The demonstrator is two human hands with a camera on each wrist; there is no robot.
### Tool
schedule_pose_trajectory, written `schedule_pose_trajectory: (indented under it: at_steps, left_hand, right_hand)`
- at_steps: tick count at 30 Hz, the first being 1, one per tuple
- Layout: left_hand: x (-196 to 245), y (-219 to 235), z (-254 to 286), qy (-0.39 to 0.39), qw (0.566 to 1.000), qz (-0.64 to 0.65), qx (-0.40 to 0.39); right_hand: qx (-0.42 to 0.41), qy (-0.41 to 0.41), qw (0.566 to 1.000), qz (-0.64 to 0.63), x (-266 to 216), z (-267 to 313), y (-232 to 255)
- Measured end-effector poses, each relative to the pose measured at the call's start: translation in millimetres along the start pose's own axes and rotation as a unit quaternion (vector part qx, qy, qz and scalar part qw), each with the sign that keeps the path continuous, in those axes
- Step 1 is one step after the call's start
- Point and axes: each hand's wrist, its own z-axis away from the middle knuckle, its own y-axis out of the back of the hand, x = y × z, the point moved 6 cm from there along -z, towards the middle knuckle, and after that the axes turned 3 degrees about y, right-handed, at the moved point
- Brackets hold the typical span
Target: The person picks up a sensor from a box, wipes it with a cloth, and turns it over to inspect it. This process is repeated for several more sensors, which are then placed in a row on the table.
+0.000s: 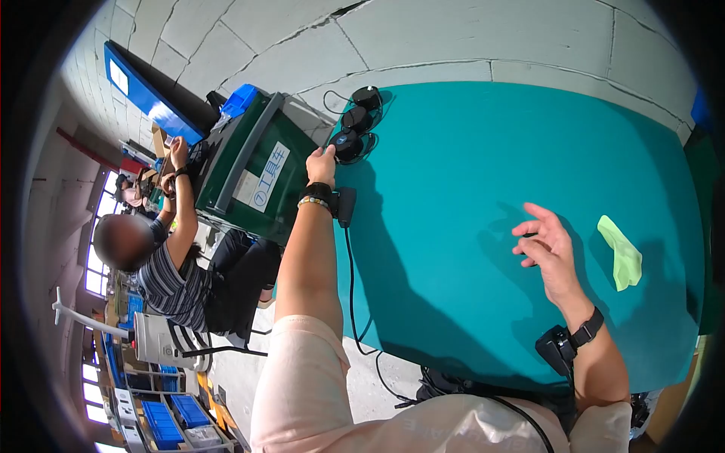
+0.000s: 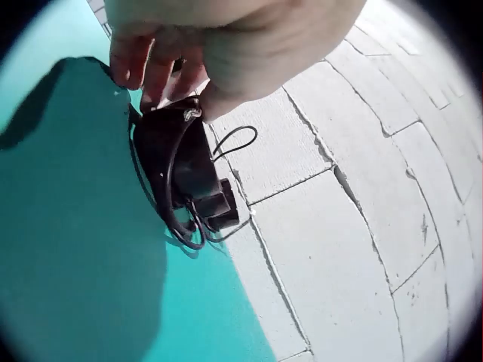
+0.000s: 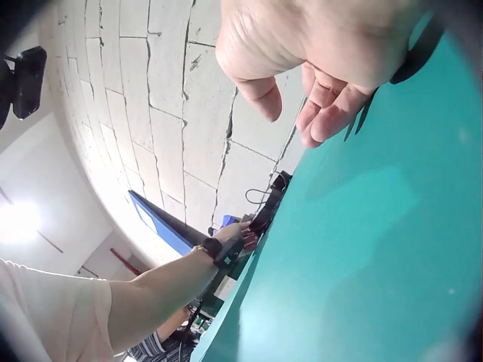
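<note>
pale sleeve (image 1: 302,377) foremost; left hand (image 1: 321,167) pinches black rounded device (image 1: 346,147), looped cable (image 2: 170,170) attached; right hand (image 1: 550,255) loosely spread.

Three black, rounded devices (image 1: 347,148) line up at the edge of a green tabletop (image 1: 468,166), close to a pale block wall (image 1: 430,38). The nearest bears a small pale-blue mark on its face. Thin black cables (image 2: 172,170) loop around the group, one curling out toward the wall. Finer details are unclear.
</note>
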Motion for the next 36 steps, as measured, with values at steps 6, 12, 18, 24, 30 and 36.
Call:
schedule_pose_trajectory:
  at_steps: [6, 12, 18, 24, 30, 36]
  left_hand:
    - [2.8, 6.8, 6.6, -0.025, 0.998, 0.055, 0.022]
    - [47.2, 27.1, 50.6, -0.080, 0.966, 0.191, 0.157]
    - [97.3, -23.5, 174.1, -0.031, 0.906, 0.398, -0.144]
    - [96.4, -110.3, 336.2, 0.294, 0.658, 0.524, -0.454]
    - [40.1, -169.1, 359.8, 0.422, 0.548, 0.571, -0.442]
    - [42.6, -161.8, 353.5, 0.299, 0.615, 0.549, -0.481]
  right_hand:
    - [0.003, -0.007, 1.000, 0.020, 0.6, -1.1, 1.0]
    - [-0.006, -0.012, 1.000, 0.013, 0.2, -1.4, 0.8]
    - [-0.017, -0.012, 1.000, 0.008, 1.8, -1.9, 1.5]
    - [-0.020, -0.008, 1.000, -0.018, 1.4, -3.0, 4.7]
    - [-0.032, 0.022, 0.998, -0.046, 5.2, -1.2, 10.8]
    - [0.036, 0.013, 0.999, -0.033, -6.7, 6.7, 20.4]
